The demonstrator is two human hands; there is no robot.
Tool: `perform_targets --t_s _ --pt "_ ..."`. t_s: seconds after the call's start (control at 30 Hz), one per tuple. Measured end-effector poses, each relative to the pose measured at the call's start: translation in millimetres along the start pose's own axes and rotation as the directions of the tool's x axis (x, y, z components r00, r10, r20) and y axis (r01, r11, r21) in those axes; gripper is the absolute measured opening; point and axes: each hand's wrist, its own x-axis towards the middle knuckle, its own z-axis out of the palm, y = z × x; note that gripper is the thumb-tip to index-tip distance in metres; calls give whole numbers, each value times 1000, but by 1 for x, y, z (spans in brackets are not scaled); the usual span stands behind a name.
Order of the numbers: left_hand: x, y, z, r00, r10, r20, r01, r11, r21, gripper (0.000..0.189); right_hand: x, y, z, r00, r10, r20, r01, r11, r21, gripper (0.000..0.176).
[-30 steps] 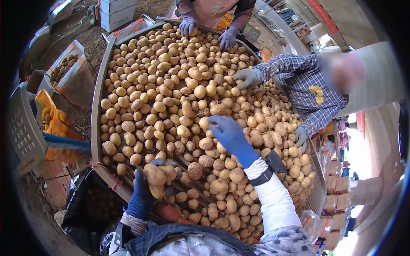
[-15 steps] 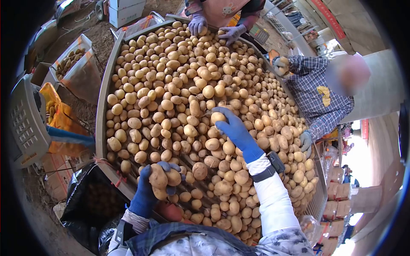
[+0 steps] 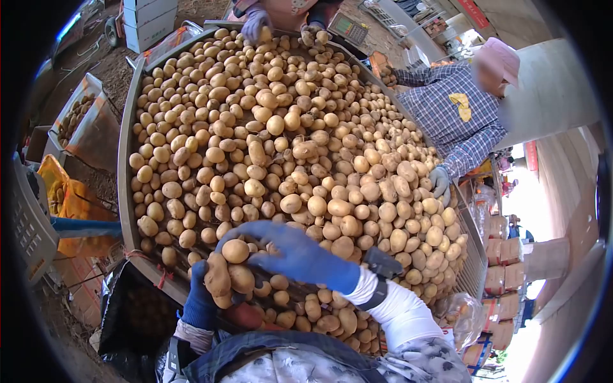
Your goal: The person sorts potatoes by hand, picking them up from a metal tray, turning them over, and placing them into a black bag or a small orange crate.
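Observation:
Potatoes point(image 3: 255, 153) cover a broad sorting table point(image 3: 126, 185) with a raised metal rim. At the near left side, my left hand point(image 3: 199, 297) in a blue glove is closed around several potatoes point(image 3: 218, 279), gathered against the palm. My right hand point(image 3: 287, 252), also blue-gloved, reaches across from the right just above them. Its fingers curl around one potato point(image 3: 235, 251), right over the bunch in my left hand. The fingertips of my left hand are partly hidden behind the potatoes.
A black plastic bag point(image 3: 115, 319) hangs open beside the table's near left corner. Left of the table stand a grey plastic crate point(image 3: 29, 223) and an orange bag point(image 3: 83, 204). One co-worker in a checked shirt point(image 3: 440, 108) is at the right; another person's gloved hand point(image 3: 257, 24) works at the far edge.
My right hand has come back from mid-table toward my left hand, carrying a potato. My left hand keeps its potatoes. The view has shifted, and the far person's hands have moved.

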Motion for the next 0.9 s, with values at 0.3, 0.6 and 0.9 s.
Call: perform_targets --t_s 0.3,0.6,0.9 --pt "1 6 -8 938 166 305 -214 968 130 82 -60 68 -95 921 259 -290 -364 311 -878 43" --pt "4 1 3 965 213 156 -228 970 84 98 -16 121 -164 900 -76 -428 -250 716 -652 38" --pt "4 1 12 950 207 233 -230 970 74 86 -17 100 -171 717 117 -687 -144 989 18 49"
